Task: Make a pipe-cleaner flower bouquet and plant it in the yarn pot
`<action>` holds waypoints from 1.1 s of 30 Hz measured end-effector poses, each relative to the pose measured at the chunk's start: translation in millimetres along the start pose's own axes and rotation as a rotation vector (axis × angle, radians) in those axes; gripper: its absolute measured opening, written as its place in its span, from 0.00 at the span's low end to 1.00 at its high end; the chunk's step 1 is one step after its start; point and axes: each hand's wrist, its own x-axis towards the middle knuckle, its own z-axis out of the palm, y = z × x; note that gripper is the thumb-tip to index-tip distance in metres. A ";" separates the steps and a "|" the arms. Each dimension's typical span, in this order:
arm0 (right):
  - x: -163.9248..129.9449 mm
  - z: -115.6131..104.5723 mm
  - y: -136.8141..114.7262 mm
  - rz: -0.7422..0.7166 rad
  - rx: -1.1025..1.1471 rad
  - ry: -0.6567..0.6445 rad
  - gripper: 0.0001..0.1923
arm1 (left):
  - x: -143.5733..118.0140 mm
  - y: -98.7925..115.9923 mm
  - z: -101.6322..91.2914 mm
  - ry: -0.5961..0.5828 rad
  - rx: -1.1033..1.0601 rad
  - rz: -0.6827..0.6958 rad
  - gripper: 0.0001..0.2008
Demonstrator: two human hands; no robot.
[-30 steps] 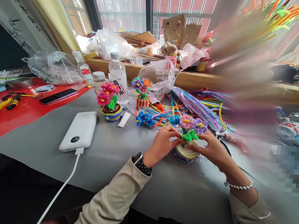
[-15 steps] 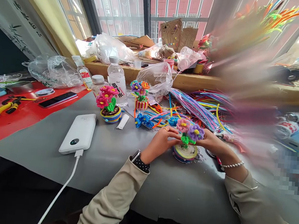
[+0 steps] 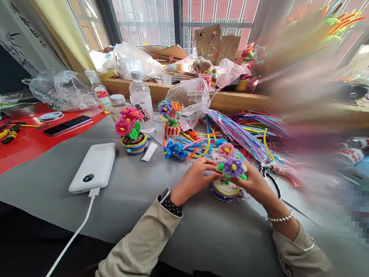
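The posy (image 3: 230, 159) of pink, purple and blue pipe-cleaner flowers sits just above a small striped pot (image 3: 225, 189) on the grey table (image 3: 134, 194), near its middle. The left hand (image 3: 196, 177) and right hand (image 3: 255, 184) pinch it from either side, fingers closed on its green leaves. To the left lie a blue flower bunch (image 3: 174, 149), a pink potted posy (image 3: 131, 130) and a white power bank (image 3: 93, 167); loose pipe cleaners (image 3: 243, 133) are heaped behind.

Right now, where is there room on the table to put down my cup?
Bare grey table lies between the power bank and the left hand, and along the near edge. Behind the flower pot, pipe cleaners crowd it.
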 end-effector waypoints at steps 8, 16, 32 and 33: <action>-4.3 18.1 -9.4 -0.042 -0.251 0.282 0.20 | 0.3 2.9 0.6 -0.008 0.050 0.034 0.11; -5.1 19.7 -7.8 -0.050 -0.226 0.282 0.20 | -1.3 6.6 0.6 -0.043 0.047 0.058 0.11; -6.1 -5.5 0.0 -0.015 0.044 -0.051 0.18 | -5.5 5.2 -4.4 -0.119 0.109 0.140 0.13; -6.7 -5.5 0.7 0.000 0.063 -0.049 0.19 | -6.8 4.7 -5.4 -0.122 0.119 0.139 0.15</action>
